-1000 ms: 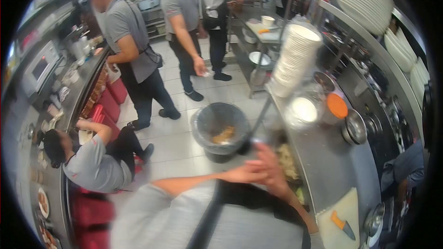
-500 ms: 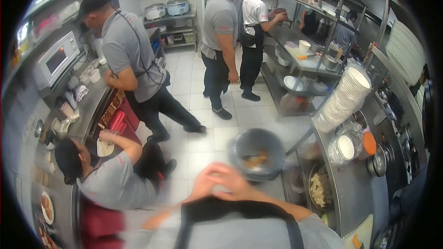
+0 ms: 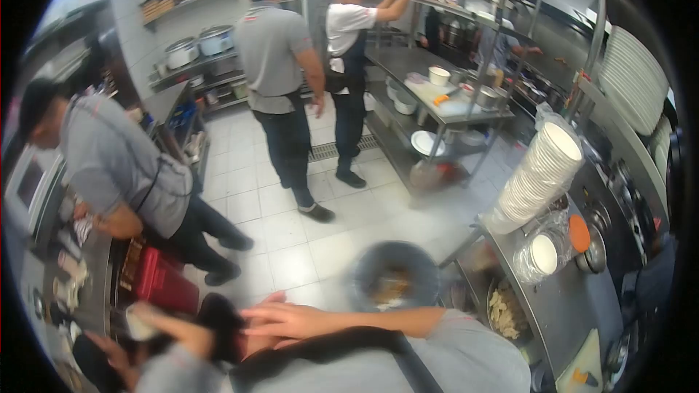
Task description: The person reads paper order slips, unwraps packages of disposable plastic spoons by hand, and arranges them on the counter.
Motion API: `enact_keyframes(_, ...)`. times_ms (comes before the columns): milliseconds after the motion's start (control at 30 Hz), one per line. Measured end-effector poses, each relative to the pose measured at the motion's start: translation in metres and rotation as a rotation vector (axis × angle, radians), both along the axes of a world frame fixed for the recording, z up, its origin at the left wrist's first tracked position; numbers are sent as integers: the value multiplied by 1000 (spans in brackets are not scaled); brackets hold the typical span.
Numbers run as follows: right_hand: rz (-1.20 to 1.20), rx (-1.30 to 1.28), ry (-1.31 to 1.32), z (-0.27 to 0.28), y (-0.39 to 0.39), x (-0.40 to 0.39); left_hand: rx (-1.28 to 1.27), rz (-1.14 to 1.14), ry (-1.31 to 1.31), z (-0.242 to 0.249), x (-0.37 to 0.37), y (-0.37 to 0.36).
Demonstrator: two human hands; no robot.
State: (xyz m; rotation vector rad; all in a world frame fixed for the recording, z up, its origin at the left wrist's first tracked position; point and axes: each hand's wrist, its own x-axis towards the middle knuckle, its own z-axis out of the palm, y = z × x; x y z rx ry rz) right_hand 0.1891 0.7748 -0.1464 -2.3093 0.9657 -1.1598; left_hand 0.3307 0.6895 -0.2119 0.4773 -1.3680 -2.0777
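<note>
**Grey bin [image 3: 397,258] to my right, closest to my right forearm [image 3: 364,320]**

From my head camera, I see my two hands together in front of my apron. My right hand [image 3: 287,319] lies over my left hand [image 3: 261,342], its fingers stretched out rather than curled. The left is mostly covered, so I cannot tell how its fingers stand, nor whether anything sits between the palms.

The bin stands on the floor [image 3: 298,247] near the far left corner of the right-hand bench [image 3: 535,313], ahead and right of my hands. Its round mouth faces up, giving it no long axis across the opening. My right arm is the nearer one; the left is on the far side. Inside the bin lie brown and pale scraps [image 3: 393,289].

At that same far left corner of the bench leans a stack of white tubs [image 3: 539,167] in plastic wrap. Nearer along the left edge is another wrapped white tub [image 3: 542,256], with an orange lid [image 3: 579,233] and metal bowls [image 3: 595,251] to its right. Below the left edge, a round pan [image 3: 492,297] holds pale pieces [image 3: 504,314].
</note>
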Motion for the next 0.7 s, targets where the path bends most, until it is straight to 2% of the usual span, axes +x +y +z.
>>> enact_keyframes(133, -5, -37, -4, -7, -49, -29, 16, -9, -33, 5, -28, -58)
enact_keyframes(200, 48, 165, -106, -9, -73, -40, 20, -19, -48, 7, -39, -86)
enact_keyframes(267, 47, 225, -138, -8, -96, -55, 20, -41, -60, 8, -51, -115)
enact_keyframes(400, -16, 51, -105, -6, -156, -79, 14, -105, -76, 5, -68, -180)
enact_keyframes(467, 53, 386, -299, -4, -188, -90, 5, -156, -80, 2, -75, -216)
enact_keyframes(533, 46, 9, -222, -9, -228, -101, -7, -211, -85, -1, -81, -253)
enact_keyframes(633, 144, 29, -327, 9, -283, -120, -34, -295, -70, 0, -84, -317)
enact_keyframes(700, 215, 365, -478, 20, -303, -132, -48, -335, -54, 3, -85, -355)
